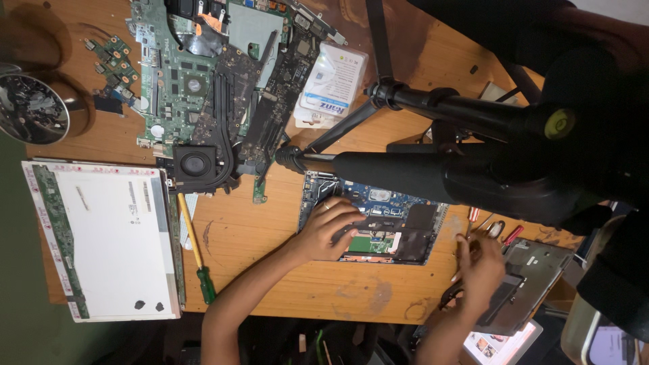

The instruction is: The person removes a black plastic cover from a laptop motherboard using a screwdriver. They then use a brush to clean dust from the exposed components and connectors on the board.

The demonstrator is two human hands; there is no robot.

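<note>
Pressing left hand (331, 226) on blue motherboard (375, 223)

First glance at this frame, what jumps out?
A black tripod cuts across the right half, partly covering a blue laptop board on which the left hand rests. The right hand is at a grey laptop part near the table's right edge. At upper left lies a pile of green circuit boards with a black fan, and a bare white display panel lies at left.

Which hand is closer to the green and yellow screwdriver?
The left hand. It rests on the blue circuit board, across bare table from the screwdriver. The right hand is farther, beyond the board.
</note>
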